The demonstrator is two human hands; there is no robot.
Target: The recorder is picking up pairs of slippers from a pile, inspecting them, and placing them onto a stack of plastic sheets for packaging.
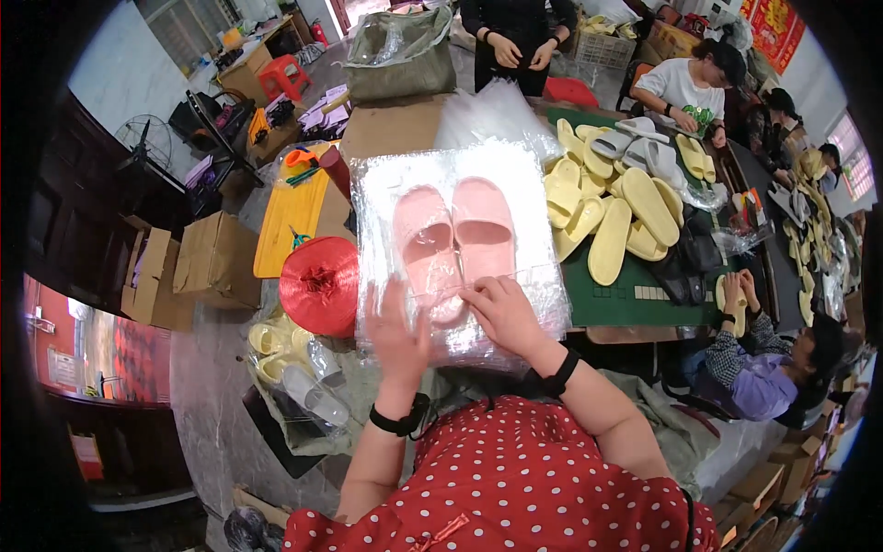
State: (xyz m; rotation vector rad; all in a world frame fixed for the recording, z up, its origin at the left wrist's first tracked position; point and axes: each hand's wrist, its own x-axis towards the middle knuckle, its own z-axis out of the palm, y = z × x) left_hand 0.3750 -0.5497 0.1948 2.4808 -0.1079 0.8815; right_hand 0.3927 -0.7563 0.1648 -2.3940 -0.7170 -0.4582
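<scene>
A pair of pink slide slippers (482,216) lies side by side, toes away from me, on a stack of clear plastic bags (533,198); clear film appears to cover their heel ends. My right hand (504,315) rests at the heels, its fingers drawn together on what looks like the edge of a plastic bag. Over the left side of the stack my left hand (397,333) is raised and smeared by motion, its fingers stretched out and thumb apart, with nothing seen in it.
Left of the stack sits a red roll of plastic twine (319,287), near scissors (299,239). Many yellow slippers (609,241) pile up at right on a green table (602,308). A co-worker (750,368) sits there; another person (517,41) stands across the table.
</scene>
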